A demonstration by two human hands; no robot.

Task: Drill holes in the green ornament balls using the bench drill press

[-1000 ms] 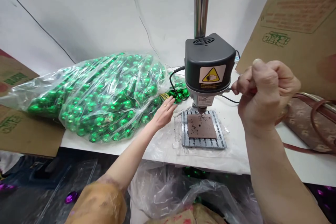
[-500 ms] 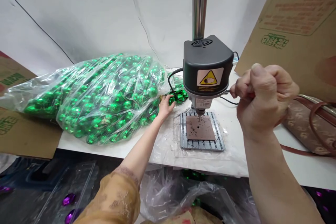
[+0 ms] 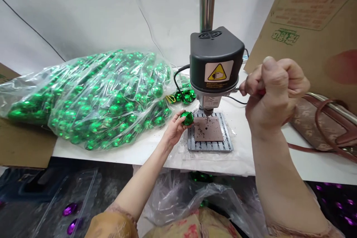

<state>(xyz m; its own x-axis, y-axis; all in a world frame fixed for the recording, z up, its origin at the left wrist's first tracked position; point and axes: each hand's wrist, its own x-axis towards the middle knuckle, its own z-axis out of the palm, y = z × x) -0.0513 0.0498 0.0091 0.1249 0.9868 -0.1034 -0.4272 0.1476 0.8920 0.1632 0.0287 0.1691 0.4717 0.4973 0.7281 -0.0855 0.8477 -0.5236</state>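
Observation:
My left hand pinches a shiny green faceted bauble at the left edge of the slotted metal base plate. Beside the bauble, a brown square board with a hole and dark shavings lies on that plate. Over the board stands a small drill press, its bit pointing down. My right hand is closed round the press's feed lever; a bit of red shows between the fingers. More green baubles lie loose behind the press's left side.
A big clear bag of green baubles fills the left of the white table. Cardboard boxes stand at both sides, and a brown handbag sits at right. A black cable runs from the press. Purple pieces lie below.
My left hand has come back from the loose baubles toward the base plate, now with a green bauble in its fingers. My right hand keeps its hold on the lever; the view has shifted slightly.

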